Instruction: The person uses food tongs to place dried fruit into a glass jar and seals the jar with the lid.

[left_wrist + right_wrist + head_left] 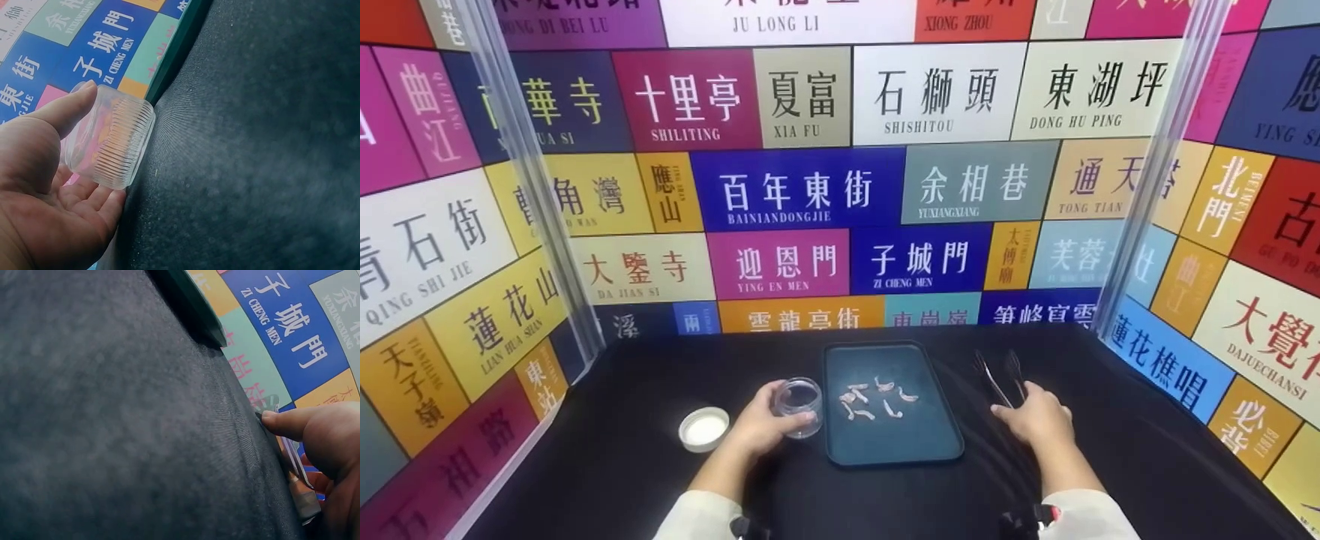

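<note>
My left hand (pixel 769 424) grips a small clear jar (pixel 808 397) just left of the tray, thumb on one side and fingers round the other. In the left wrist view the jar (pixel 121 140) shows ribbed sides and stands at the cloth. To the right of the tray, my right hand (pixel 1041 420) holds dark-tipped tongs (pixel 997 379), their two arms spread apart and pointing away from me. The right wrist view shows only part of the tongs (pixel 295 461) past the thumb. Several small pale, curled pieces (pixel 892 409) lie on the dark blue-green tray (pixel 892 446).
A round lid (pixel 704 429) with a white inside lies left of my left hand. Black cloth (pixel 622 450) covers the table. Colourful panels with printed characters (pixel 802 187) stand behind and at both sides, with clear upright strips (pixel 1147 165) at the corners.
</note>
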`<state>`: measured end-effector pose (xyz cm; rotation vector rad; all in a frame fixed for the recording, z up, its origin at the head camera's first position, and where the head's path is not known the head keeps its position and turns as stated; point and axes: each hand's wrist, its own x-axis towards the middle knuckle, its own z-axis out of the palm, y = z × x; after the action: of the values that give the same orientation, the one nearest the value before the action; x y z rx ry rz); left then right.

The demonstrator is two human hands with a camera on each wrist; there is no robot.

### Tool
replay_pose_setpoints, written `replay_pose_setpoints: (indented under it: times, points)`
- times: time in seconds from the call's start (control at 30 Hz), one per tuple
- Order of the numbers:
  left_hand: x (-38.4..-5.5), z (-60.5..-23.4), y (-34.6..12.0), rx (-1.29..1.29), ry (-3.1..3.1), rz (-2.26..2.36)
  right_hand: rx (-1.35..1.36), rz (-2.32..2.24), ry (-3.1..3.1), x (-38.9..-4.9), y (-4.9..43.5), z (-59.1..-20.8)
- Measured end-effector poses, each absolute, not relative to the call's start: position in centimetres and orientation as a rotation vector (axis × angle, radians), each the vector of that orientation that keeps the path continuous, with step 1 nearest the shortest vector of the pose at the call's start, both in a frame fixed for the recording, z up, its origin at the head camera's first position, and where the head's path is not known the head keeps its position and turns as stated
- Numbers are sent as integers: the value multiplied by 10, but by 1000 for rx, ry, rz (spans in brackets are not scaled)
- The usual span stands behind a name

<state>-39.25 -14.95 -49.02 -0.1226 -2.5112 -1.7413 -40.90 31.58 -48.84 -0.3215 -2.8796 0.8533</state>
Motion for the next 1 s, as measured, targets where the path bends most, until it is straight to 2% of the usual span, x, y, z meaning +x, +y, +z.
replay_pose_setpoints:
  times: [1.0]
  points:
    - [-391, -488, -150, -98, -2542, -1733, -197, 825, -2746, -408, 311, -487]
